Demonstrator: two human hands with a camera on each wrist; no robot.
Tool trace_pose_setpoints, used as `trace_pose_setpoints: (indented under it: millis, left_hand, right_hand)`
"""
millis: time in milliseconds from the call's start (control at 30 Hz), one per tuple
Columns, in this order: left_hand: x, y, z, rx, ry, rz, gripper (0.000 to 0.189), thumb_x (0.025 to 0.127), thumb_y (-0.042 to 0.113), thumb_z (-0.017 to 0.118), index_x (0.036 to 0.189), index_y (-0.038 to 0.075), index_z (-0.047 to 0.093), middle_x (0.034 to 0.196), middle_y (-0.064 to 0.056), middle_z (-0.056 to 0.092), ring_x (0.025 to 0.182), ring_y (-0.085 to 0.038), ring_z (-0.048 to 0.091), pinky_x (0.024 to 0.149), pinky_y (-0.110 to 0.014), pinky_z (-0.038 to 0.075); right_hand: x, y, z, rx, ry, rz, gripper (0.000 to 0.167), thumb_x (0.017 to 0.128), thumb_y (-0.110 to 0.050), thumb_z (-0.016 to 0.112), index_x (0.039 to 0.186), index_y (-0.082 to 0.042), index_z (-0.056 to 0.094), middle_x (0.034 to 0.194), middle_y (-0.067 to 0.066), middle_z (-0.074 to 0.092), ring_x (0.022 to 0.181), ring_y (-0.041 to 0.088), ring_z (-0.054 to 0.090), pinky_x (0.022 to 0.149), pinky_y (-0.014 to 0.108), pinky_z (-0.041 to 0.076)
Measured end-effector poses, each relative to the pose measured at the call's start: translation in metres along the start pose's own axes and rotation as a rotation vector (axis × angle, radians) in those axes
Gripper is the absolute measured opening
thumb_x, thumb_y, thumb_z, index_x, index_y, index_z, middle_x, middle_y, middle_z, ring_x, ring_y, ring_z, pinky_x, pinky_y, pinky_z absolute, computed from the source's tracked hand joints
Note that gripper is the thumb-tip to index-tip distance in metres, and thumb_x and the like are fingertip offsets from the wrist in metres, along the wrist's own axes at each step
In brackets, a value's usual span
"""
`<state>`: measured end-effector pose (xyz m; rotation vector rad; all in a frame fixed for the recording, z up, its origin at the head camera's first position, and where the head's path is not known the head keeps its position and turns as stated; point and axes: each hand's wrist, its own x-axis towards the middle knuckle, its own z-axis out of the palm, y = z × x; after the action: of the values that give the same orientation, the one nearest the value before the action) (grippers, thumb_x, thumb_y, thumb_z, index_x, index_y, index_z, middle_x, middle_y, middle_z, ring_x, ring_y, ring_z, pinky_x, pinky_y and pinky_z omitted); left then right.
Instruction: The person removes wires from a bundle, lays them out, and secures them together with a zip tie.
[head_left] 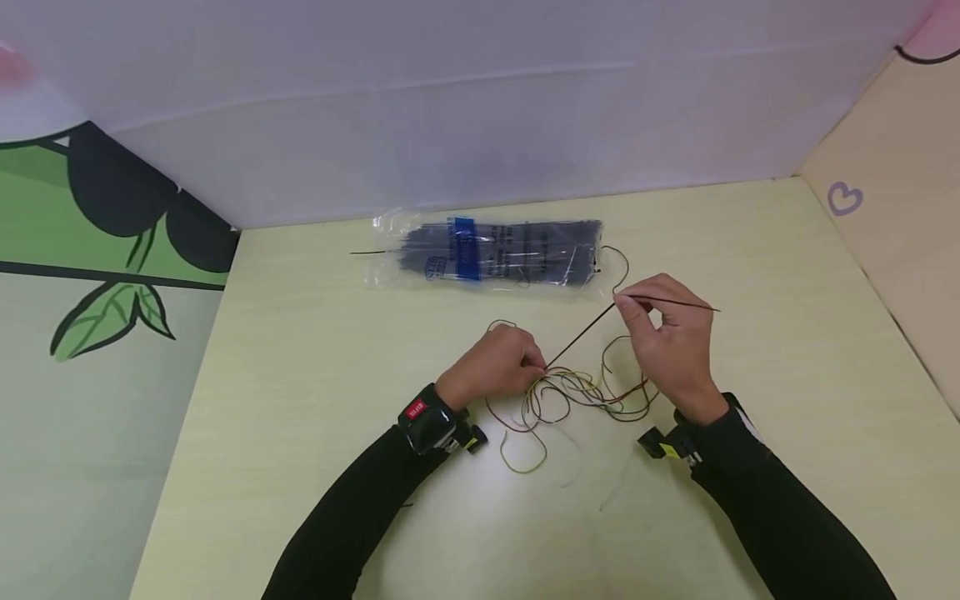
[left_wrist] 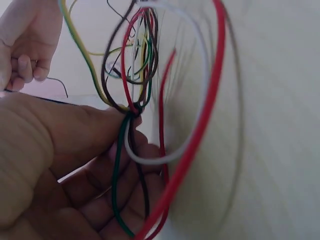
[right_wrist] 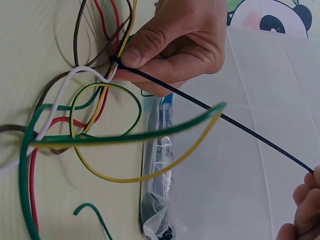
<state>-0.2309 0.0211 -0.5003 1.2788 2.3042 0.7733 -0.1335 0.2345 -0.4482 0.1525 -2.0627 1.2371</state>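
Observation:
A bundle of thin wires in red, green, yellow, white and brown lies looped on the table. A black cable tie goes round the bundle, its head close to the left fingertips. My left hand pinches the wires beside that head between thumb and forefinger. Up and to the right, my right hand grips the tie's tail, which runs straight and taut between the hands. The tail's free end sticks out past the right hand. In the left wrist view, wire ends hang below the left thumb.
Behind the hands lies a clear plastic bag of black cable ties with a blue label. One tie pokes out at its left end. A white wall panel stands along the table's back edge, and side panels flank it.

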Motion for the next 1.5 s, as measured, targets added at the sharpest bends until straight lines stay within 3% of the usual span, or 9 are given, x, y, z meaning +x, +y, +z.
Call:
trace_pose_setpoints:
  millis: [367,667,800,933,1067,1133,1233,1367,1500]
  left_hand:
    - [-0.003,0.007,-0.008,0.081,-0.026,-0.052,0.017,0.088,0.013,0.068,0.082,0.022,0.081,0.091,0.008,0.073,0.084,-0.006,0.062,0.078,-0.026,0.051]
    - [-0.008,0.008,-0.01,0.095,-0.03,-0.018,0.022,0.091,0.012,0.064,0.077,0.022,0.078,0.079,0.012,0.069,0.071,-0.007,0.053,0.071,-0.024,0.046]
    - [-0.011,0.01,-0.009,0.056,-0.001,0.026,0.021,0.095,0.014,0.058,0.084,0.019,0.075,0.079,0.01,0.069,0.068,-0.007,0.054,0.083,-0.029,0.049]
    - [-0.017,0.012,-0.009,0.002,0.011,-0.014,0.019,0.098,0.015,0.055,0.098,0.016,0.073,0.089,0.006,0.072,0.067,-0.006,0.054,0.082,-0.028,0.049]
    - [-0.023,0.012,-0.009,-0.042,0.011,-0.043,0.013,0.095,0.02,0.062,0.094,0.015,0.074,0.082,0.005,0.07,0.067,-0.007,0.053,0.068,-0.023,0.044]
    - [-0.025,0.011,-0.009,-0.031,0.038,-0.047,0.012,0.093,0.022,0.066,0.087,0.016,0.074,0.073,0.007,0.067,0.066,-0.007,0.053,0.067,-0.024,0.042]
    - [-0.03,0.007,-0.01,-0.022,0.104,-0.067,0.013,0.093,0.019,0.065,0.085,0.017,0.074,0.074,0.01,0.066,0.066,-0.006,0.053,0.068,-0.023,0.043]
    - [-0.035,0.002,-0.011,-0.047,0.173,-0.078,0.017,0.096,0.016,0.059,0.089,0.016,0.074,0.078,0.006,0.066,0.067,-0.008,0.053,0.068,-0.024,0.043]
    - [-0.04,-0.005,-0.013,-0.072,0.204,-0.114,0.02,0.099,0.018,0.055,0.093,0.014,0.073,0.083,0.002,0.068,0.067,-0.01,0.053,0.065,-0.024,0.043]
  right_hand:
    - [-0.001,0.001,0.002,-0.018,0.094,0.04,0.009,0.09,0.004,0.065,0.088,0.005,0.074,0.079,0.005,0.062,0.073,0.002,0.052,0.065,0.018,0.037]
    - [-0.002,0.002,0.004,0.396,-0.065,0.376,0.025,0.099,-0.011,0.057,0.108,0.011,0.062,0.097,0.01,0.068,0.074,0.017,0.074,0.071,0.031,0.059]
    - [0.004,-0.001,0.002,0.536,-0.08,0.419,0.028,0.1,-0.015,0.055,0.11,0.011,0.056,0.105,0.019,0.061,0.09,0.018,0.075,0.082,0.034,0.057]
    - [0.002,-0.001,0.003,0.579,-0.16,0.487,0.03,0.1,-0.016,0.054,0.115,0.01,0.053,0.109,0.021,0.059,0.096,0.019,0.073,0.087,0.034,0.056]
    - [-0.009,-0.001,0.005,0.425,-0.312,0.646,0.039,0.101,-0.022,0.055,0.132,0.001,0.048,0.118,0.018,0.058,0.1,0.017,0.071,0.089,0.032,0.056]
    - [-0.017,-0.001,0.006,0.24,-0.433,0.637,0.041,0.1,-0.022,0.057,0.136,-0.004,0.049,0.12,0.016,0.06,0.1,0.018,0.07,0.088,0.03,0.057]
    - [-0.027,-0.007,0.014,-0.045,-0.643,0.509,0.042,0.098,-0.024,0.061,0.136,-0.007,0.054,0.123,0.013,0.063,0.104,0.02,0.067,0.089,0.033,0.055]
    - [-0.037,-0.01,0.032,-0.342,-0.858,0.213,0.048,0.094,-0.034,0.066,0.133,-0.01,0.056,0.114,0.004,0.065,0.103,0.018,0.063,0.089,0.037,0.051]
    - [-0.045,0.0,0.033,-0.545,-0.876,0.035,0.012,0.095,-0.029,0.063,0.102,-0.02,0.064,0.082,-0.006,0.06,0.077,0.011,0.056,0.069,0.03,0.045]
